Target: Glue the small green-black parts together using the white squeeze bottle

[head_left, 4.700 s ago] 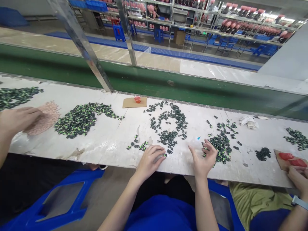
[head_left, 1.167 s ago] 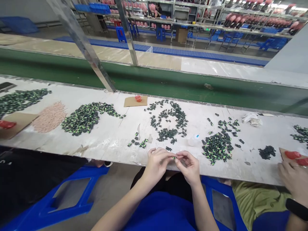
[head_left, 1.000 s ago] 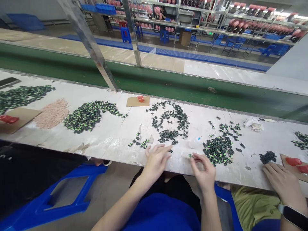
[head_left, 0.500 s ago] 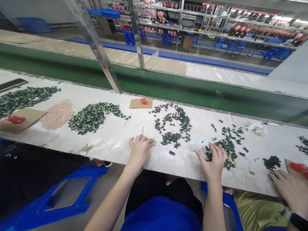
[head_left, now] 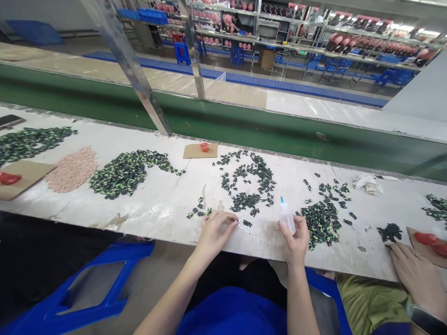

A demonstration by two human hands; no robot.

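Right grip [head_left: 296, 238] pinching clear bottle [head_left: 287, 218], just right of centre frame; long axis near vertical, blue tip [head_left: 281, 199] up-frame, leaning left. Bottle sits right of left grip [head_left: 215, 229]: thumb and finger nearly meeting, can't tell if pinching anything

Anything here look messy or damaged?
A crumpled white wad lies like litter beyond the green-flecked pile by the right hand. The worktable has a brown patch, perhaps wear, at its near edge, left of the left hand.
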